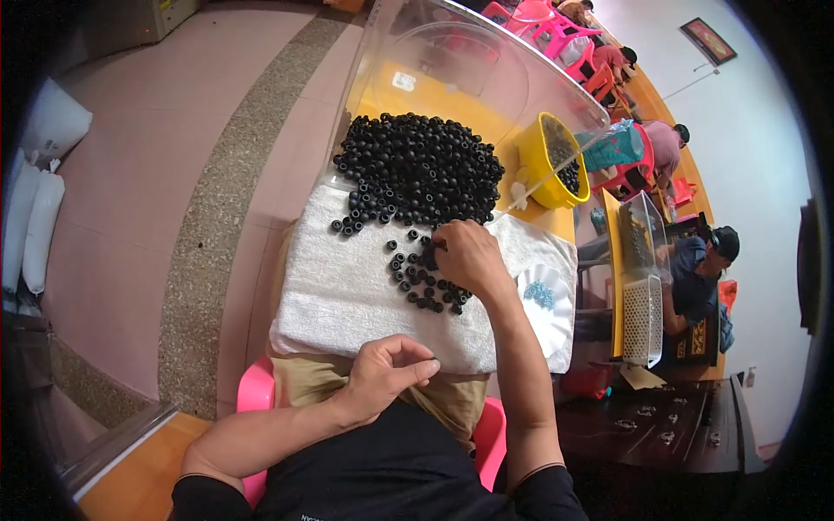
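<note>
Beads (417, 165), black, rounded and holed, lay heaped beyond count at upper centre, with dozens scattered across one white terry towel (339, 295) at frame centre. Apart from each other, the right hand (469, 256) reached into the scatter, its fingertips and grip hidden, and the left hand (387, 378) hovered lower, thumb and forefinger close, any hold impossible to tell. One yellow plastic tub (532, 156) and one fluted white dish (558, 333) of blue bits (539, 296) stood right of centre.
</note>
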Available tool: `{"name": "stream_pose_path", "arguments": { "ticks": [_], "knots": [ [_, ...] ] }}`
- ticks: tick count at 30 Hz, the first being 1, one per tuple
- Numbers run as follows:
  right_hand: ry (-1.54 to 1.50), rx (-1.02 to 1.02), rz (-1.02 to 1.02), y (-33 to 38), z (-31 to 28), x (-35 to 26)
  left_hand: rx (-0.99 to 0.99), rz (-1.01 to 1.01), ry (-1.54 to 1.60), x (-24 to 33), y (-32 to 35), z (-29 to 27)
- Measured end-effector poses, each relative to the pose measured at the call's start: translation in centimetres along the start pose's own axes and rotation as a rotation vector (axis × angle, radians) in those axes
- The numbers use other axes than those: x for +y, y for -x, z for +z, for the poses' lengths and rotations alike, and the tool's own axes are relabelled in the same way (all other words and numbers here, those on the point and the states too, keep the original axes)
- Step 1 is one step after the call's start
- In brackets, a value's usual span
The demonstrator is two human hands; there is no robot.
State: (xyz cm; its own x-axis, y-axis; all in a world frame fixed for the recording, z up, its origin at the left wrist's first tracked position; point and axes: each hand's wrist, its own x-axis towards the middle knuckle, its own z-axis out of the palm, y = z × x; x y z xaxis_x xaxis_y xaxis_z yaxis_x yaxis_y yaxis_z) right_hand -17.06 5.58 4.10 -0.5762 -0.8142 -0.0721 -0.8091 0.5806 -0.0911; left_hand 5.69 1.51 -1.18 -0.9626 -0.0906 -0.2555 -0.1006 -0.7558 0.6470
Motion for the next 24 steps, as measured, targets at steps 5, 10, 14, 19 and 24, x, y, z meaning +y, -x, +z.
{"name": "stream_pose_path", "arguments": {
  "ticks": [5, 10, 14, 19, 24],
  "knots": [
    [0.031, -0.029, 0.049, -0.5, 0.4, 0.0, 0.006, 0.004, -0.003, 0.0, 0.1, 0.2],
    [0.025, 0.065, -0.013, -0.2, 1.2, 0.4, 0.017, 0.004, -0.014, -0.1, 0.0, 0.1],
    [-0.077, 0.086, -0.032, 0.4, 1.3, 0.3, 0.019, 0.008, -0.032, 0.0, 0.0, -0.1],
    [-0.146, 0.185, -0.114, 1.8, 1.6, 1.2, 0.032, 0.01, -0.064, 0.0, 0.0, 0.0],
    [-0.371, 0.312, -0.107, 3.5, 1.5, 1.7, 0.017, 0.046, -0.028, -0.1, -0.1, -0.1]
  ]
}}
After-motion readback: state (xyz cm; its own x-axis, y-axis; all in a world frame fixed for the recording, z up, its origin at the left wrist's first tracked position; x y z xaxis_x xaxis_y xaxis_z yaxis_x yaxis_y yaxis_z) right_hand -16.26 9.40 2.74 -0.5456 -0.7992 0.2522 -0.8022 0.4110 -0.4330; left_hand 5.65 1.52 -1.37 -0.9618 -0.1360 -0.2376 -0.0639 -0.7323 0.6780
